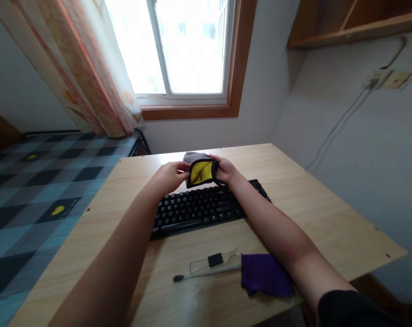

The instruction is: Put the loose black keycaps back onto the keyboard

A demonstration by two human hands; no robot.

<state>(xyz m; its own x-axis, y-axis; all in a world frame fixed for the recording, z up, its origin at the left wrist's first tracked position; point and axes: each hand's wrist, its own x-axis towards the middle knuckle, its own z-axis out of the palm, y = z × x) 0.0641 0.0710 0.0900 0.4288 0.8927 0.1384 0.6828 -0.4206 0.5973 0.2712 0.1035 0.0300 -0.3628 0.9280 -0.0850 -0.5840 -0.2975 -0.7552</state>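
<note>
Above the far edge of a black keyboard [199,206], I hold a small grey fabric pouch [195,157] between both hands. Its black-edged mouth faces me and shows a yellow lining. My left hand [172,176] pinches the left rim with its fingertips. On the opposite side my right hand [225,169] grips the rim, thumb along the top; some of its fingers are hidden behind the pouch. Nearer to me on the table lie a wire keycap puller [215,260] with a black handle, a thin brush [206,273] with dark bristles, and a folded purple cloth [265,274] over the brush's end.
The wooden table [315,218] stands below a window [192,50]. To the left is a bed with a checked sheet [56,181], beside a curtain [86,68]. A shelf [355,27] and a socket with a cable [393,79] are on the right wall.
</note>
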